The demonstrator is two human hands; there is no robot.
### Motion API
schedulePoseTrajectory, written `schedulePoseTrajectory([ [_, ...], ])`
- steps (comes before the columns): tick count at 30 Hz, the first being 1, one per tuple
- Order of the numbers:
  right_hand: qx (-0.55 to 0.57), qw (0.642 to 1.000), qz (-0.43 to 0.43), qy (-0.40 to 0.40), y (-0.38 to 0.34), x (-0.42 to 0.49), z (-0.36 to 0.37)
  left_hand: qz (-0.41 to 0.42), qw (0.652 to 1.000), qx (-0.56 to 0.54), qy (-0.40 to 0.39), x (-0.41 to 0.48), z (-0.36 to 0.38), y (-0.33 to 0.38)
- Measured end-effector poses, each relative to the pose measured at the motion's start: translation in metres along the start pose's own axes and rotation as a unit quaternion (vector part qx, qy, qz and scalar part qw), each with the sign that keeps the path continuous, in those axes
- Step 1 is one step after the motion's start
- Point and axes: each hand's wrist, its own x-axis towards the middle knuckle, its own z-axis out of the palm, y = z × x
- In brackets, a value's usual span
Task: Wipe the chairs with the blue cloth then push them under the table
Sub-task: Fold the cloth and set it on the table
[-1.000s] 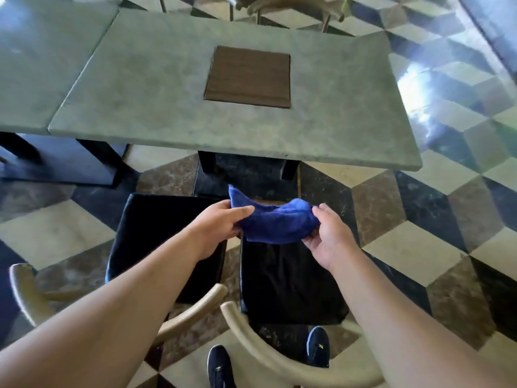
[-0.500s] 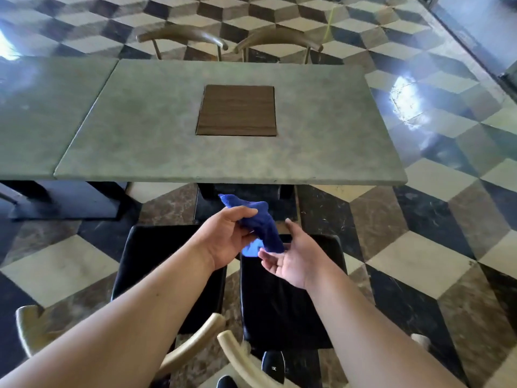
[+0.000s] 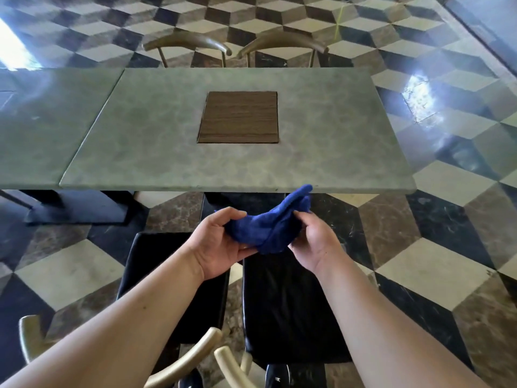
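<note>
A bunched blue cloth hangs in the air between my two hands, just below the near edge of the grey stone table. My left hand grips its left end from below, and my right hand pinches its right side. Under my arms stand two chairs pulled out from the table: the left chair's black seat and the right chair's black seat. Their pale curved backrests show near the bottom edge. One corner of the cloth sticks up toward the table edge.
A brown wooden panel is set into the tabletop's middle. A second grey table adjoins on the left. Two chairs stand tucked in at the far side. The floor is glossy cube-patterned tile. My shoes show at the bottom.
My right hand has closed on the cloth again and drawn it out to the right. The view has tilted up, showing more of the table and the far chairs.
</note>
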Motion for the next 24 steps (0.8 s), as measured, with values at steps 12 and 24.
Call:
schedulePoseTrajectory([
  [12, -0.166, 0.969, -0.001, -0.184, 0.032, -0.011, 0.118, -0.091, 0.966, 0.242, 0.000, -0.017, -0.084, 0.048],
  [24, -0.339, 0.927, -0.060, -0.152, 0.064, -0.001, 0.206, 0.120, 0.946, 0.300, 0.021, -0.041, -0.132, 0.131],
])
